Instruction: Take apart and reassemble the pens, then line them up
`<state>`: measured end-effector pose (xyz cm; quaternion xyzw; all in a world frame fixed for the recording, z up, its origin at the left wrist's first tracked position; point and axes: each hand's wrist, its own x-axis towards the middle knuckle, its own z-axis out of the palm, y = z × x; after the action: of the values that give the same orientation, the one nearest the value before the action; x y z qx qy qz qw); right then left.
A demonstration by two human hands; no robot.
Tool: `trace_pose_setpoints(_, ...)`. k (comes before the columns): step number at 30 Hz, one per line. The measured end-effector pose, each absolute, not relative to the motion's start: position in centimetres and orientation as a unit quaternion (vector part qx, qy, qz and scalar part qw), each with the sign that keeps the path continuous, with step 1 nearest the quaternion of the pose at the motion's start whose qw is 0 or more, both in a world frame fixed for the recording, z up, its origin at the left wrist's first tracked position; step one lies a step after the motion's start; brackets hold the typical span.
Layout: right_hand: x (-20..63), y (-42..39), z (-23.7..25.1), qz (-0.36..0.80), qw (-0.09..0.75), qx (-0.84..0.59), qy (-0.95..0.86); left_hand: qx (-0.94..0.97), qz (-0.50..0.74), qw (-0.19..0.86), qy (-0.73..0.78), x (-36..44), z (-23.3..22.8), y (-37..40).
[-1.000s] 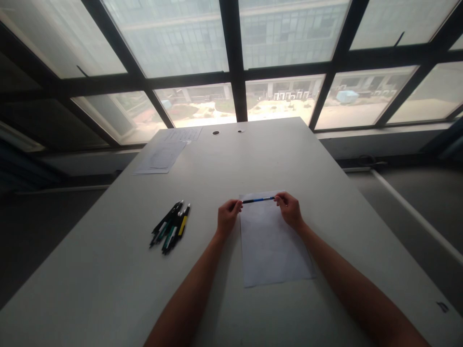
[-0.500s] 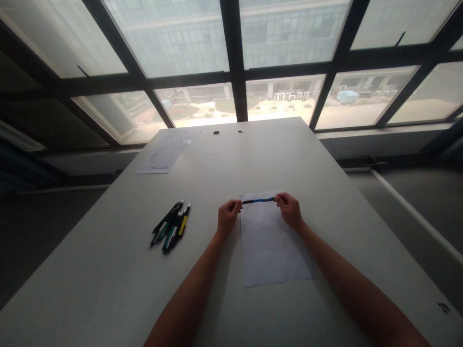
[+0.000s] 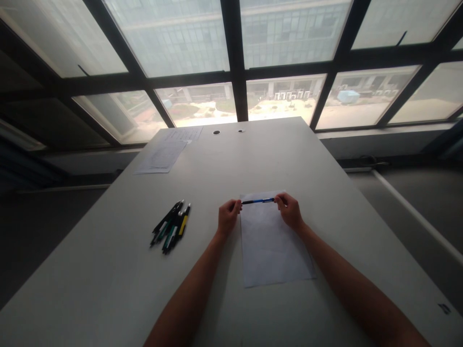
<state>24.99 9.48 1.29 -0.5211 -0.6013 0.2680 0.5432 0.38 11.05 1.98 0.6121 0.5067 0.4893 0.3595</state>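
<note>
Left arm: it is stretched forward from the lower edge of the view, bare, with the left hand (image 3: 227, 218) raised a little above the table, just left of the sheet.
Right arm: it is stretched forward from the lower right, bare, with the right hand (image 3: 290, 210) set over the far right corner of the sheet.
Left fingers: they are curled in and pinched on the left end of the pen (image 3: 258, 201).
Right fingers: they are curled in and pinched on the right end of the same pen.
Pen: a slim one with a blue barrel and dark ends, it is held level between the two hands, crosswise over the far edge of the sheet of paper (image 3: 271, 246); whether it touches the paper cannot be told.
Sheet of paper: white and seemingly blank, it is laid flat on the table between the forearms.
Bundle of pens (image 3: 170, 225): dark, green and yellow ones are laid side by side, well apart to the left of the left hand.
Printed papers (image 3: 163, 155): they are laid at the far left corner of the table.
Table (image 3: 108, 270): pale grey, with two small round holes near its far edge.
Room: a large window (image 3: 231, 62) with dark frames is seen beyond the table, and buildings are seen through it.
</note>
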Motion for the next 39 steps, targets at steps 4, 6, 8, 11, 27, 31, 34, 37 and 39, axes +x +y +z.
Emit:
trace_pose_setpoints(4,25.01,9.54,1.12,0.266,0.542,-0.522,-0.603,0.614,0.489,0.355,0.507,0.39,1.97,11.02)
trace_pose_setpoints(6,25.05,9.6,0.92,0.266,0.542,-0.522,-0.602,0.615,0.489,0.354,0.507,0.36,1.91,11.04)
trace_pose_setpoints(8,25.1,9.64,0.75,0.267,0.54,-0.522,-0.603,0.614,0.489,0.355,0.508,0.34,1.83,11.06)
trace_pose_setpoints(11,25.11,9.65,0.69,0.267,0.539,-0.524,-0.603,0.612,0.489,0.358,0.508,0.33,1.77,11.07)
trace_pose_setpoints(27,25.0,9.52,1.02,0.256,0.534,-0.529,-0.608,0.61,0.489,0.366,0.505,0.32,1.62,11.06)
trace_pose_setpoints(31,24.98,9.49,1.03,0.256,0.533,-0.529,-0.609,0.61,0.489,0.364,0.507,0.3,1.64,11.04)
trace_pose_setpoints(34,24.97,9.51,0.99,0.257,0.534,-0.528,-0.608,0.61,0.488,0.364,0.507,0.28,1.68,11.04)
trace_pose_setpoints(37,24.88,9.53,0.97,0.253,0.539,-0.525,-0.608,0.615,0.488,0.355,0.507,0.26,1.8,11.03)
trace_pose_setpoints(39,24.76,9.52,0.97,0.251,0.543,-0.522,-0.609,0.618,0.488,0.349,0.507,0.26,1.95,11.0)
